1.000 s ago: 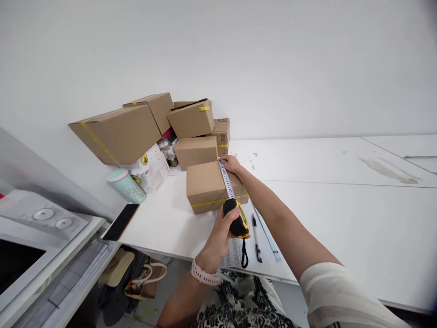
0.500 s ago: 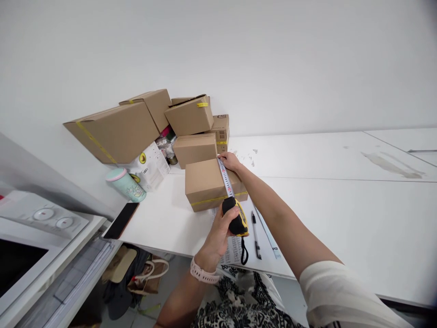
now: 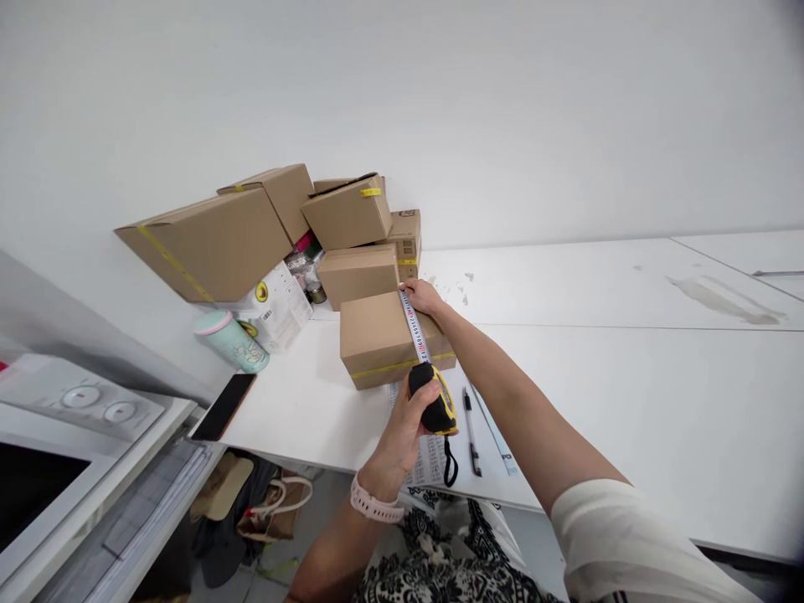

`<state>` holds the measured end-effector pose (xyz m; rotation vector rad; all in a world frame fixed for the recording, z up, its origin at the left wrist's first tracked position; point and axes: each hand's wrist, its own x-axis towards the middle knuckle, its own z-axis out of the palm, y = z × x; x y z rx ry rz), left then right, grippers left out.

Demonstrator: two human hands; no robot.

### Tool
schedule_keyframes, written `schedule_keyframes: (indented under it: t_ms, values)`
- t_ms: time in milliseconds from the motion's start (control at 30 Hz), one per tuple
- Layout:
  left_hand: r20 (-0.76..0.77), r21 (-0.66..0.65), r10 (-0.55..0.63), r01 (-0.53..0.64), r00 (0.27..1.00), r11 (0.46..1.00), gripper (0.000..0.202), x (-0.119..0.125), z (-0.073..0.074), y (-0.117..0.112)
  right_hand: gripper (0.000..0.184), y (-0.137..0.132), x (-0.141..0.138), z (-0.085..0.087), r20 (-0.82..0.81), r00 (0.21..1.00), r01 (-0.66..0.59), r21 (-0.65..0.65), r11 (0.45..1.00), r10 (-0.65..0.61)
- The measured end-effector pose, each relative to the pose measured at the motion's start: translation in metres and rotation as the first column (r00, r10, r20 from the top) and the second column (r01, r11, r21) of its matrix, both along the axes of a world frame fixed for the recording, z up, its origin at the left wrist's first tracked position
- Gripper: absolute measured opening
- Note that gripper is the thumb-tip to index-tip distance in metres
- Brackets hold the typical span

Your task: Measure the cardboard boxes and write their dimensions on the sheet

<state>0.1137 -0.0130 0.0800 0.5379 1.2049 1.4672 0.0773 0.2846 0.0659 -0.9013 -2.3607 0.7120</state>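
Observation:
A black and yellow tape measure (image 3: pixel 433 402) sits in my left hand (image 3: pixel 402 427), which is closed around its case at the near edge of a cardboard box (image 3: pixel 373 331). The white blade runs out across the top of this box to its far edge. There my right hand (image 3: pixel 422 296) pinches the blade's end, its fingers closed at the box's back corner. Yellow tape crosses the near side of the box. Under and beside my left hand lie a printed sheet (image 3: pixel 430 461) and a black pen (image 3: pixel 471 431).
Several cardboard boxes (image 3: pixel 213 243) are stacked at the back left, over a white carton (image 3: pixel 276 306). A mint tumbler (image 3: pixel 232 342) leans there, with a dark phone-like slab (image 3: pixel 224 407) nearby. A microwave (image 3: pixel 75 419) stands at the left. The white table (image 3: pixel 596 385) stretches right.
Both hands, the tape measure and the box hold the same positions. Only a very slight shift of the camera view shows.

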Motion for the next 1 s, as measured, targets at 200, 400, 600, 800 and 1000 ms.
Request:
schedule_keyframes:
  t_ms: [200, 400, 600, 800, 1000]
  values:
    - [-0.003, -0.006, 0.002, -0.002, 1.0, 1.0, 0.063, 0.0, 0.0, -0.001, 0.029, -0.001, 0.001, 0.001, -0.005, 1.0, 0.007, -0.01, 1.0, -0.007]
    - [0.003, 0.009, -0.004, 0.004, 1.0, 1.0, 0.061, 0.0, 0.001, -0.001, 0.027, -0.002, 0.001, -0.001, -0.042, 0.999, 0.008, -0.05, 0.999, -0.01]
    - [-0.004, 0.016, -0.028, 0.028, 1.0, 0.999, 0.059, -0.004, -0.004, 0.001, 0.037, -0.003, 0.007, 0.009, -0.208, 0.978, -0.035, -0.201, 0.979, -0.008]
    - [-0.01, 0.216, 0.023, -0.02, 1.0, 0.976, 0.066, -0.04, -0.018, -0.038, 0.056, -0.001, 0.082, -0.001, -0.584, 0.782, -0.013, -0.368, 0.93, -0.22]
    - [-0.052, 0.337, 0.336, -0.3, 0.94, 0.892, 0.066, -0.115, -0.044, -0.072, 0.047, -0.048, 0.177, -0.084, -0.374, 0.854, 0.159, -0.476, 0.865, -0.363]
